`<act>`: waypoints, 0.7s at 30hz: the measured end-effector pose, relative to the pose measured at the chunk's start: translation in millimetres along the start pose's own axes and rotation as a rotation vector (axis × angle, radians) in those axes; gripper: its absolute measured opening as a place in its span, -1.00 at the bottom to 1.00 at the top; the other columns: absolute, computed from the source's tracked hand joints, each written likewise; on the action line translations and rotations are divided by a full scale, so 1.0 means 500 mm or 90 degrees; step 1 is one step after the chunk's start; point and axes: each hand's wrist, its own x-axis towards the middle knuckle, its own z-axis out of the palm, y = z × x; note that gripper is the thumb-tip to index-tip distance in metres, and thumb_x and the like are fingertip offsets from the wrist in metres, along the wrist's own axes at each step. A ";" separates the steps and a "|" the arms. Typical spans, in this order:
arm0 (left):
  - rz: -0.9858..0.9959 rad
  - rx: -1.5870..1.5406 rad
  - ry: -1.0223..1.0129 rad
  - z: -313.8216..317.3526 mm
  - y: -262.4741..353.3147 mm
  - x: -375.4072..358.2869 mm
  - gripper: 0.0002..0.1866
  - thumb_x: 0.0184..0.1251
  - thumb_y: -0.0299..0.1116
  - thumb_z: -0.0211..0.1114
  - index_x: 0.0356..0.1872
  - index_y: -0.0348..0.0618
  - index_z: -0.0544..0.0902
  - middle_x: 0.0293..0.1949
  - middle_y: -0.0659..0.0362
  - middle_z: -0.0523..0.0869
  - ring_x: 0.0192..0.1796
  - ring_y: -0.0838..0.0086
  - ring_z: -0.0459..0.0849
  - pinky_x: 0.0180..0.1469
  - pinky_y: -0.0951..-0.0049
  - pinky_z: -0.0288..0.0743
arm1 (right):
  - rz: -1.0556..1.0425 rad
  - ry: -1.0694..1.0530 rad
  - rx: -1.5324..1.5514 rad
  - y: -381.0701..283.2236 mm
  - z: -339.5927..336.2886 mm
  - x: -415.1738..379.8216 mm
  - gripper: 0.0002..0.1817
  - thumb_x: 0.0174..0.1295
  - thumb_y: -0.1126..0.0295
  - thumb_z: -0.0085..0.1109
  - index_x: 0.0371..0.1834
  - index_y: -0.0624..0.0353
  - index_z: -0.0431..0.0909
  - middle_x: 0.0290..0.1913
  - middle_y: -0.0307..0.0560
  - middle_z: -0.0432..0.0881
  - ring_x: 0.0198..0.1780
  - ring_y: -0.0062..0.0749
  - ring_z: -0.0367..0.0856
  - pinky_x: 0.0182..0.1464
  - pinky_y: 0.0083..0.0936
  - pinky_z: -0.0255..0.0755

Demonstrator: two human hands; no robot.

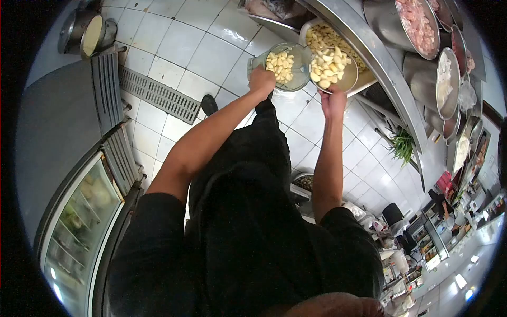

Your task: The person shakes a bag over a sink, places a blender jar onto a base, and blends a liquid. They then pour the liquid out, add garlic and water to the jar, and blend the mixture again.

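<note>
My left hand (pixel 262 82) is closed on the handle side of a clear jug (pixel 302 53), which has peeled garlic cloves (pixel 280 66) in it. In my right hand (pixel 333 101) is the rim of a round metal bowl (pixel 348 79), heaped with more garlic cloves (pixel 328 67). The bowl is right beside the jug, tilted a little, its edge close to the jug's mouth. Behind the bowl stands a larger white tub (pixel 303 36) full of garlic cloves, partly hidden by the bowl. The fingers under the bowl are partly out of sight.
A steel counter edge (pixel 388 68) curves along the right, carrying metal pots of raw meat (pixel 417 26). Green stalks (pixel 403 145) lie on a lower shelf. A floor drain grate (pixel 158 92) and a glass-door fridge (pixel 79 222) are at the left. Below is white tiled floor (pixel 193 45).
</note>
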 end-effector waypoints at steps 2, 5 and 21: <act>0.031 -0.002 0.013 -0.001 -0.008 -0.006 -0.60 0.15 -0.39 0.07 -0.04 -0.47 0.57 -0.12 -0.23 0.68 -0.17 0.01 0.70 -0.12 0.16 0.57 | -0.202 0.041 -0.246 0.024 0.038 -0.042 -0.36 0.07 0.74 -0.11 0.33 0.32 0.26 0.24 0.12 0.47 0.22 -0.12 0.51 0.26 -0.28 0.38; 0.072 0.027 0.007 -0.015 0.000 -0.032 -0.61 0.15 -0.42 0.06 -0.05 -0.51 0.57 -0.17 -0.22 0.69 -0.27 0.08 0.75 -0.25 0.21 0.63 | -0.452 0.109 -0.581 0.028 0.140 -0.127 -0.30 0.04 0.76 -0.12 0.38 0.35 0.22 0.26 0.27 0.43 0.32 0.05 0.40 0.40 -0.27 0.18; 0.075 -0.295 -0.136 -0.153 -0.009 -0.113 -0.71 -0.04 -0.54 0.16 -0.29 -0.62 0.52 -0.33 -0.07 0.61 -0.37 0.16 0.66 -0.42 0.18 0.61 | -0.087 0.266 -0.109 -0.045 0.034 -0.098 -0.36 0.04 0.69 -0.06 0.29 0.16 0.24 0.17 0.18 0.45 -0.15 -0.09 0.66 -0.48 -0.32 0.59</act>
